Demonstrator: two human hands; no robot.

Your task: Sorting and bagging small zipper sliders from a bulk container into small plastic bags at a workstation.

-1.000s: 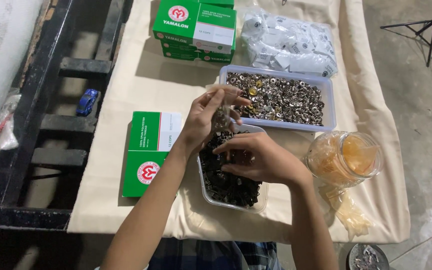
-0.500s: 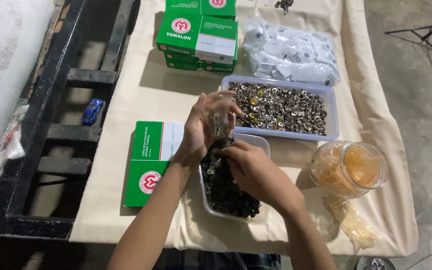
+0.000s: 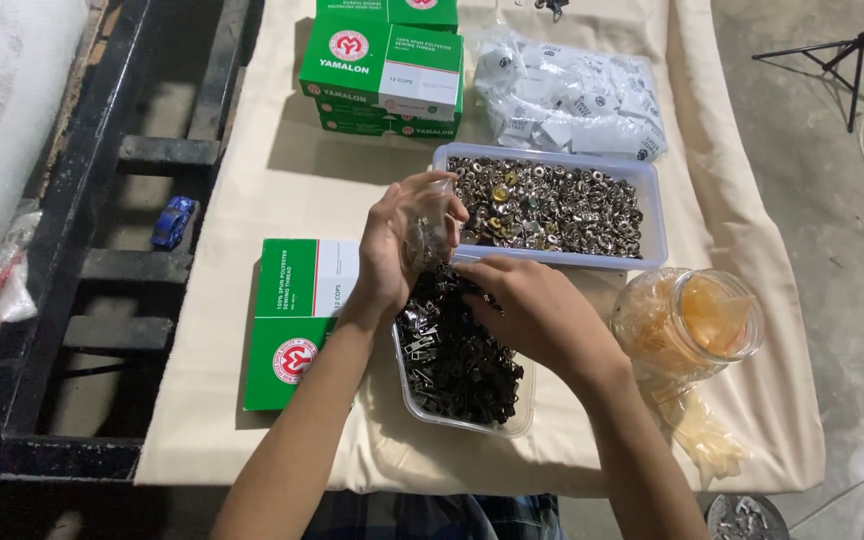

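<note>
A desk (image 3: 252,200) under a cream cloth fills the middle of the frame; its left edge runs beside a black metal frame (image 3: 102,200), its right edge beside bare floor. Open cloth lies at centre left, between the stacked green boxes (image 3: 382,70) at upper centre and a single green box (image 3: 297,320) at lower left. A heap of white packets (image 3: 572,95) sits upper right, just above a long tray of silvery metal rings (image 3: 552,205). An amber plastic jar (image 3: 692,320) stands at right, near the edge. A clear tub of dark metal pieces (image 3: 457,365) sits at centre. The left hand (image 3: 397,250) curls its grip around a small clear bag (image 3: 430,230) above the tub. The right hand (image 3: 537,310) pinches dark pieces at the tub's top.
</note>
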